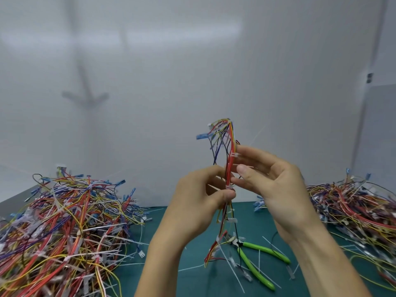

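We can pass along the bare desk [188,284] strip between the left wire heap [64,221] and the right wire heap [360,206], which wall both sides. There the pliers [265,250], loose cable ties [245,275] and the dangling wire bundle [229,168] stand in our way.

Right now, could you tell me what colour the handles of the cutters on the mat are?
Bright green: the cutter handles show best in the head view.

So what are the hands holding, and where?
A bundle of coloured wires, held upright. The left hand pinches its middle; the right hand pinches it just above.
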Tool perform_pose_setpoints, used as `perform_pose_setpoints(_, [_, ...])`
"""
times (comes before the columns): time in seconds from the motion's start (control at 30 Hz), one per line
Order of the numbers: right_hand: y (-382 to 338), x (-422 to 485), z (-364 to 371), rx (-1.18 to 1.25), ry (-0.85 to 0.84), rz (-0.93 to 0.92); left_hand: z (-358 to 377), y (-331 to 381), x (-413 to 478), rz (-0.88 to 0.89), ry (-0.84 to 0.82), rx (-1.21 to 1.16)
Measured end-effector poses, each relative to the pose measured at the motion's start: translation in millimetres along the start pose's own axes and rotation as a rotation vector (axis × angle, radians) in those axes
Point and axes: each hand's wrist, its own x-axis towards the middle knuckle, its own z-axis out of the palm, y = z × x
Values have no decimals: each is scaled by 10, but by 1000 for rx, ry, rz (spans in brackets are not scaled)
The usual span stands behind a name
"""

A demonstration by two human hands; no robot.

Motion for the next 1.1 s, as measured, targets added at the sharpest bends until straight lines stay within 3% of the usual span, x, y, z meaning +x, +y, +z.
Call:
perform_pose_setpoints(0.2, [10, 10, -15, 22, -50, 28, -5, -12, 8, 6, 12, -89])
perform_pose_setpoints(0.5, [-1, 12, -110, -32, 109, 128, -53, -26, 24, -7, 172, -166])
perform_pose_setpoints(0.67, [58, 0, -60, -184, -100, 263, -87, -19, 17, -9, 222, -112])
perform_pose_setpoints(0.8, [117, -22, 15, -319, -209, 248, -109, 3, 2, 8, 234, -19])
perform_pose_setpoints(1.1, [183, -18, 96, -313, 10, 82, -123, 34, 1, 62, 200, -55])
